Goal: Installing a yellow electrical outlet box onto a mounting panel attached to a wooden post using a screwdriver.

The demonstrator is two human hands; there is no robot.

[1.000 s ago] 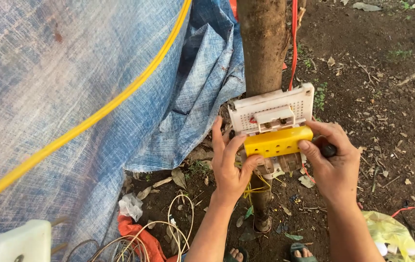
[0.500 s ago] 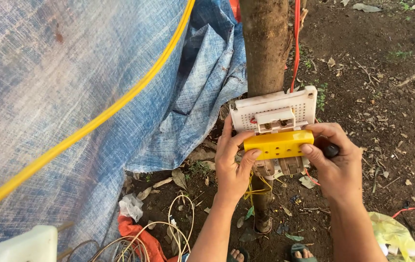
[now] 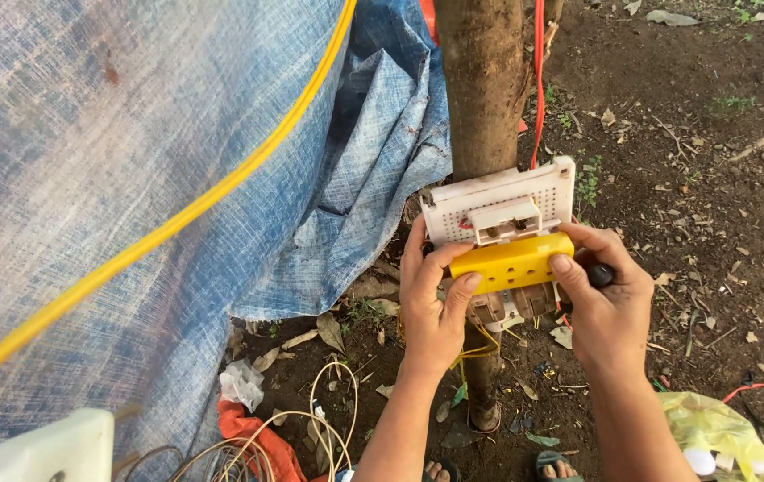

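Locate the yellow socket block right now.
Head view, right of centre: the yellow socket block is held between the left hand and right hand, against the white board on the tree trunk.

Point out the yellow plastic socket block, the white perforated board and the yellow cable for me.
yellow plastic socket block (image 3: 511,262), head view, middle of its front face.
white perforated board (image 3: 489,196), head view, upper dotted face.
yellow cable (image 3: 221,192), head view, mid-length, against the blue tarpaulin (image 3: 87,134).

A yellow block with dark holes sits under a white perforated board; the tarp is woven blue, the cable yellow, the wire red.
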